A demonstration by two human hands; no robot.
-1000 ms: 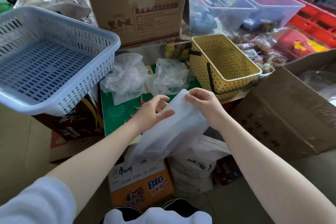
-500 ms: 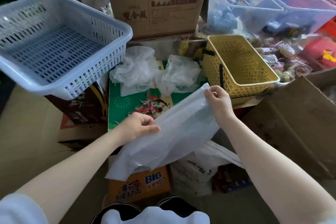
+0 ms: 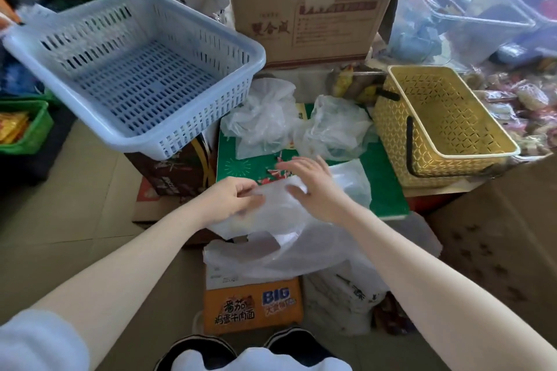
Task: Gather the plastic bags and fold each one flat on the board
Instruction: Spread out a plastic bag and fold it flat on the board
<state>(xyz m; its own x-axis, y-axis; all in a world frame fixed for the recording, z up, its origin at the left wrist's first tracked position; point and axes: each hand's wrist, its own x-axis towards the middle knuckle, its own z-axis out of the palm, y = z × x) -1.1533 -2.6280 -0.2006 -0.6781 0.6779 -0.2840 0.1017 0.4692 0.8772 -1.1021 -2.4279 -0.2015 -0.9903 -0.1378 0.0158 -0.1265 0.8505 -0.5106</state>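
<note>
A translucent plastic bag [image 3: 289,229] was laid across the near edge of the green board [image 3: 388,190], its lower part and handles draped off the front over the orange carton [image 3: 253,307] below. The left hand [image 3: 232,199] was curled at the bag's left edge, fingers and thumb pinching the film. The right hand [image 3: 313,187] was spread flat on top of the bag, fingers straight, motion-blurred at the tips; nothing was gripped by it.

Two crumpled bags [image 3: 265,117] [image 3: 334,126] were noted at the far end of the board, side by side and untouched, between the blue basket [image 3: 193,135] and the yellow basket [image 3: 391,126].

The step in hand was judged to be the flattening of the first bag before folding; no crease could be made out. The task was judged to be early, with two bags yet to be dealt with.

For the next move, the hanging part would probably have to be drawn up onto the board, air pressed out, and one side brought across while the other was pinned. Thin film was expected to slip and spring back unless pinned.
</note>
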